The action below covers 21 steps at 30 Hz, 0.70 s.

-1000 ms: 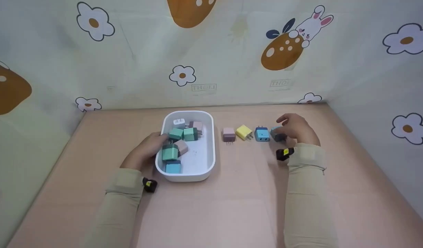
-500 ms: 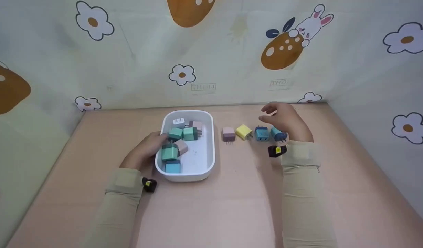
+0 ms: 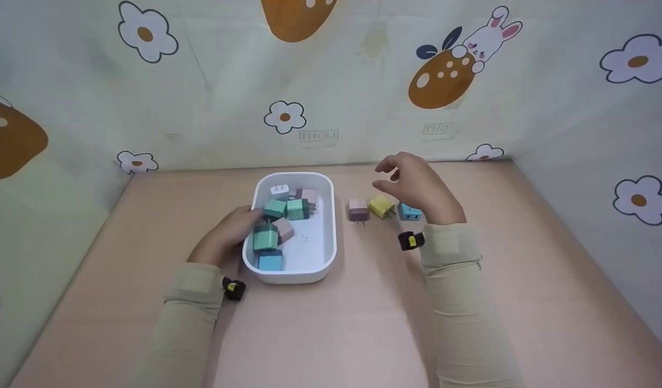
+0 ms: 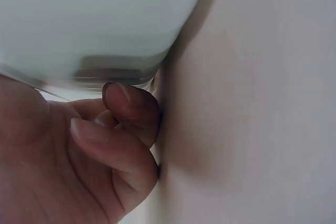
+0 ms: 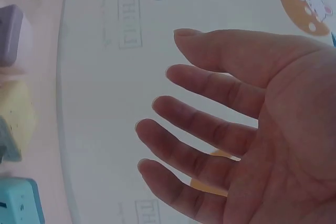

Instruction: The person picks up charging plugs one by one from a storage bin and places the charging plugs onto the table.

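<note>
In the head view my left hand [image 3: 227,233] grips the left side of a white plastic bin [image 3: 292,277], its thumb over the rim. The left wrist view shows curled fingers [image 4: 118,148] against the bin's outer wall. Several small charger plugs lie inside, among them a white one [image 3: 279,192], a green one [image 3: 265,238] and a blue one [image 3: 270,262]. My right hand [image 3: 417,186] hovers with nothing in it, fingers spread in the right wrist view. Below it sit a pink-and-purple plug [image 3: 357,209], a yellow plug [image 3: 382,206] and a light blue plug [image 3: 410,212].
Pinkish cloth covers the table [image 3: 363,323]. At its far edge rises a pale backdrop [image 3: 223,108] with printed flowers and a rabbit. Similar sheets stand at left and right.
The right hand has released a blue plug at the right end of the row, risen and moved left; that plug is now hidden behind it. The left hand and bin stay put.
</note>
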{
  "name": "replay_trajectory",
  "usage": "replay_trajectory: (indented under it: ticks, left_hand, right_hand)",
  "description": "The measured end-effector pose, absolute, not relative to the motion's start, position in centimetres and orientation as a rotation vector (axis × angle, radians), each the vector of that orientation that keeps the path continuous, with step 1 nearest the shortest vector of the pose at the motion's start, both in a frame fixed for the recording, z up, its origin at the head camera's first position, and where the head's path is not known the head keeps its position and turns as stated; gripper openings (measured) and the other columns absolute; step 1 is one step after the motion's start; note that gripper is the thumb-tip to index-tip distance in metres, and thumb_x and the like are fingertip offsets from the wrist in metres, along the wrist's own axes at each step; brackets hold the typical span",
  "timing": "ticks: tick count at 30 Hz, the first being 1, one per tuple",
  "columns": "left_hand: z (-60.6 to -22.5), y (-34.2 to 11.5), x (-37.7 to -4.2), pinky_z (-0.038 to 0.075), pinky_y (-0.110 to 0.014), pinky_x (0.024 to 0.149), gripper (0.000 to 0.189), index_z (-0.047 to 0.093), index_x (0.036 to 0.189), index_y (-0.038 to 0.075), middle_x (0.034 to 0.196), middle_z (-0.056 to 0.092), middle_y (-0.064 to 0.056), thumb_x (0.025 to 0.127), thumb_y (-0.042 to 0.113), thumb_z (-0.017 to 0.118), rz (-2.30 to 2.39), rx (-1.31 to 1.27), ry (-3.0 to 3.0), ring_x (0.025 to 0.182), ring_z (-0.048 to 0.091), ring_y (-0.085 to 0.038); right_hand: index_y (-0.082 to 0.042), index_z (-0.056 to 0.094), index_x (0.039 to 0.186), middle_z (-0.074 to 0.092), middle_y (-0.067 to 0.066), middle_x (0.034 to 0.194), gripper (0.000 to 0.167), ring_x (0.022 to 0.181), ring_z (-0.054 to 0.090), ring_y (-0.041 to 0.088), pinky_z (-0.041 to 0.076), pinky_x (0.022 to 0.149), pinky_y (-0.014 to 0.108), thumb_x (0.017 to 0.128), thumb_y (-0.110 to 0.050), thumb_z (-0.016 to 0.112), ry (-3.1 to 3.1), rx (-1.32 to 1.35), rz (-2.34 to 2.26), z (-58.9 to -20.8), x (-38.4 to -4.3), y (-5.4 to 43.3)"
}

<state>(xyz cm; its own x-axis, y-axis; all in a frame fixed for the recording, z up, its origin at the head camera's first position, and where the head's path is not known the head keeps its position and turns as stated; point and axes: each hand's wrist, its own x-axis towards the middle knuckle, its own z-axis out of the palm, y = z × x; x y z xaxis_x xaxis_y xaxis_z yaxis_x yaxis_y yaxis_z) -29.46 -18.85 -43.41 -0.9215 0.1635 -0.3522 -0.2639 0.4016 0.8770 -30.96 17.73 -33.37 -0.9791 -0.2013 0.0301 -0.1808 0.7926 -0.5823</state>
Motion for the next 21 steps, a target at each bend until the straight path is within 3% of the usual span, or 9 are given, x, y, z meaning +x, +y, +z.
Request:
replay_trajectory:
  ticks: [8,21]
  left_hand:
    - [-43.4,-18.8,-29.5,0.043,-0.052,0.119,0.061,0.029,0.167,0.006,0.152,0.051,-0.019,0.112,0.033,0.031,1.511,-0.102,2.292,0.135,0.054,-0.033]
    - [-43.4,-18.8,-29.6,0.043,-0.051,0.118,0.062,0.027,0.167,0.005,0.152,0.05,-0.019,0.112,0.033,0.032,1.516,-0.119,2.272,0.135,0.054,-0.033]
  right_hand:
    - [-0.012,0.073,0.13,0.063,0.008,0.134,0.035,0.121,0.061,0.029,0.059,0.095,0.046,0.099,-0.026,0.079,2.964,-0.372,-0.877,-33.5,-30.5,15.6]
    - [-0.014,0.076,0.128,0.067,0.003,0.125,0.032,0.114,0.066,0.024,0.06,0.093,0.039,0.098,-0.025,0.08,3.042,-0.679,-0.714,-34.0,-29.0,11.2]
